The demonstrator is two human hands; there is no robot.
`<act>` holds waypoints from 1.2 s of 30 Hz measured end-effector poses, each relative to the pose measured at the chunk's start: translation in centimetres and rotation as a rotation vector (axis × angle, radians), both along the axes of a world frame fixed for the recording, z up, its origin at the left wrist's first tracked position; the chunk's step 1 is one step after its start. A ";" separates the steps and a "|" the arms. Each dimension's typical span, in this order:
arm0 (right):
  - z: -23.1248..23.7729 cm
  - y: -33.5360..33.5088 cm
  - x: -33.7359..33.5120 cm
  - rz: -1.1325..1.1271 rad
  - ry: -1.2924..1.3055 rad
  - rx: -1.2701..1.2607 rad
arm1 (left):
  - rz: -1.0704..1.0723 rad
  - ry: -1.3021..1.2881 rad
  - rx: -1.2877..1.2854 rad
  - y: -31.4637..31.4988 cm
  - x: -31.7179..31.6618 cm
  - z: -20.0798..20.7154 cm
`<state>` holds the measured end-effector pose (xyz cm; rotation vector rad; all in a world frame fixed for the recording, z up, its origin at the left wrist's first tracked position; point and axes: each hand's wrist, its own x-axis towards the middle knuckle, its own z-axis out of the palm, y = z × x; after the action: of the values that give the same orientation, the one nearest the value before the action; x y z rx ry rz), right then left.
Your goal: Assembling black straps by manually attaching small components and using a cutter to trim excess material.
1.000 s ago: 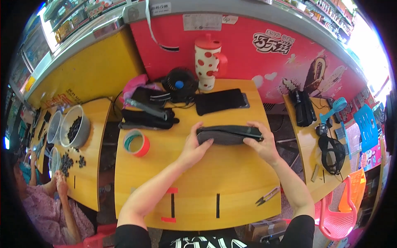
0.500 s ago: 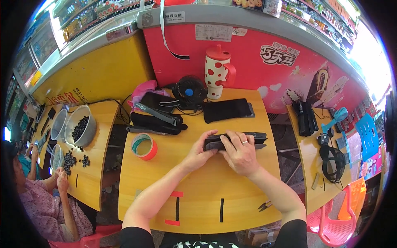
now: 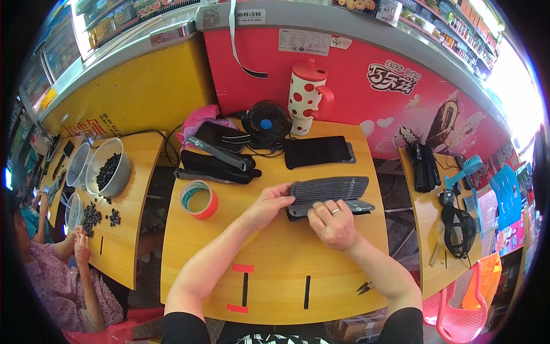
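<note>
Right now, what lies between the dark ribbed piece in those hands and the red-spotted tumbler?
The head view shows a flat black item on the table between the dark ribbed piece and the tumbler.

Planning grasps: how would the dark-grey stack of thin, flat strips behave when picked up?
The dark-grey stack may splay apart: its layered edges are fanned. Probably fairly stiff, since it runs nearly straight beyond the bare left hand.

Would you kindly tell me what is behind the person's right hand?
A bundle of dark strips shows above and on both sides of the right hand, with the left hand at its left end. What the right hand covers cannot be seen.
</note>
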<state>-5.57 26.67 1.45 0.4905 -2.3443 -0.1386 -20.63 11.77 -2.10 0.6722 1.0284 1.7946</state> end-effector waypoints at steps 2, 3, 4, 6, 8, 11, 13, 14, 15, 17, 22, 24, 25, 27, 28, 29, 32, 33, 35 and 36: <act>0.3 -0.5 0.8 0.041 0.023 0.026 | 0.051 0.085 -0.082 0.3 0.2 -0.6; 0.5 -0.9 1.5 0.082 0.025 0.074 | 0.118 0.084 -0.066 0.6 0.2 -1.1; 0.8 -1.2 2.2 0.124 0.028 0.123 | 0.186 0.084 -0.049 0.9 0.2 -1.2; 2.2 -1.9 3.2 0.132 0.035 0.144 | 0.214 0.065 -0.073 1.1 0.2 -1.1; 4.1 -2.4 4.2 0.139 -0.123 0.014 | 0.243 0.047 -0.097 1.3 0.1 -1.1; 7.6 -1.4 4.2 0.215 -0.359 -0.337 | 0.230 0.004 -0.125 1.3 0.4 -1.0; 9.9 0.1 3.4 0.328 -0.491 -0.607 | 0.331 0.078 -0.256 1.4 0.5 -0.9; 11.2 1.3 3.3 0.406 -0.551 -0.707 | 0.335 0.085 -0.258 1.3 0.3 -0.9; 12.2 2.0 3.7 0.460 -0.472 -0.917 | 0.416 0.098 -0.282 1.0 0.0 -1.1; 13.7 3.9 5.4 0.498 -0.284 -1.316 | 0.490 0.097 -0.302 0.5 -0.6 -1.2; 14.3 11.5 10.0 0.788 -0.068 -1.723 | 0.516 0.154 -0.484 0.1 -1.2 0.9; 13.0 11.6 9.8 0.579 -0.085 -1.755 | 0.492 0.166 -0.483 -0.1 -1.3 0.5; 11.4 11.6 9.2 0.163 -0.216 -1.643 | 0.527 0.159 -0.496 -0.6 -1.3 0.5; 9.1 10.5 7.2 -0.054 -0.714 -1.428 | 0.536 0.152 -0.491 -0.4 -1.1 0.8; 7.1 8.9 5.8 0.104 -0.834 -1.508 | 0.535 0.130 -0.508 -0.2 -0.9 1.1; 5.6 7.2 4.7 0.142 -0.928 -1.472 | 0.539 0.107 -0.531 -0.2 -0.5 1.4; 0.8 4.2 1.7 0.191 -1.006 -0.897 | 0.527 0.147 -0.567 0.1 0.3 1.9; 0.7 3.5 1.4 0.133 -0.887 -0.674 | 0.524 0.156 -0.572 -0.3 0.3 1.7; 1.1 3.0 1.2 0.079 -0.775 -0.461 | 0.742 1.328 -0.599 -1.1 0.6 1.4; 1.6 3.6 1.0 0.092 -0.662 -0.517 | 0.735 1.327 -0.606 -1.6 0.7 1.4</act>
<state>-4.53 30.25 3.05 0.4187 -2.8330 0.7636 -19.93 10.16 -0.72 1.1957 2.8432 1.2633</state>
